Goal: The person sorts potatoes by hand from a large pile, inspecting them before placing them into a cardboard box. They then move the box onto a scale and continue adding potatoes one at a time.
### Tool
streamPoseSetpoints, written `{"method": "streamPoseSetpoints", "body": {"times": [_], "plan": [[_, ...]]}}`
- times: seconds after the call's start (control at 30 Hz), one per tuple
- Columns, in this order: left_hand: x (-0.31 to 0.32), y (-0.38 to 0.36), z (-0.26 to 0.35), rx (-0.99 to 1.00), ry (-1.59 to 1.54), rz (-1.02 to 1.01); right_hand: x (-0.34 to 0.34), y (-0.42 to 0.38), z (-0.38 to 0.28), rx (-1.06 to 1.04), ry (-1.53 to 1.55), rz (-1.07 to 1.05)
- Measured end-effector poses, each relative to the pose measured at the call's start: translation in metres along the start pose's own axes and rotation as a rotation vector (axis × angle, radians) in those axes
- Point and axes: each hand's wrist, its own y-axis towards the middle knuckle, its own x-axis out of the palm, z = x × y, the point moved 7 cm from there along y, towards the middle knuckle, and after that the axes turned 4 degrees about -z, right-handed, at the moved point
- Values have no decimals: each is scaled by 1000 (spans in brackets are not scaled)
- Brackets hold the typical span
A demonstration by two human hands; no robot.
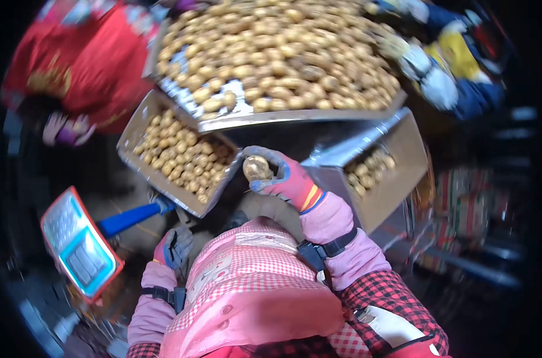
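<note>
Big tray (318,114) of potatoes (283,48) farthest ahead, raised above two boxes. Left box (141,119) under tray's left end, full of potatoes. Right box (402,173) under tray's right end, few potatoes inside. Right hand (280,176) between boxes, single potato (257,168) in its grasp. Left hand (174,246) lower left, close to body. Scale (77,244) left of left hand. One person (80,65) behind left box, another (450,65) at tray's right.

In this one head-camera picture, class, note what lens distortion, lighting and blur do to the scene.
Head view: a fisheye lens bends everything, leaving black corners; the big potato table curves; light falls on its potatoes while the floor stays dim; the right hand, gloved, holding a potato, is fairly sharp; the left hand and the scale near the edge look soft.
</note>
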Motion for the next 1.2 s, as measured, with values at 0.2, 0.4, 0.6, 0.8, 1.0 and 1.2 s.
{"method": "streamPoseSetpoints", "body": {"times": [0.2, 0.4, 0.6, 0.8, 1.0, 1.2], "plan": [[107, 37, 21, -100, 280, -283, -75, -126, 12, -134, -129, 378], [164, 69, 14, -112, 629, -279, -140, -337, -4, -82, -875, 1082], [188, 78, 10, -129, 762, -285, -275, -614, -3, 456, -873, 2068], [160, 71, -7, -114, 469, -162, -269, -536, -9, 391, -1295, 1691], [106, 32, -15, -28, 229, -24, -333, -351, 0, 47, -801, 1336], [38, -27, -40, 52, 34, 41, -226, -145, -80, -192, -881, 839]]}}
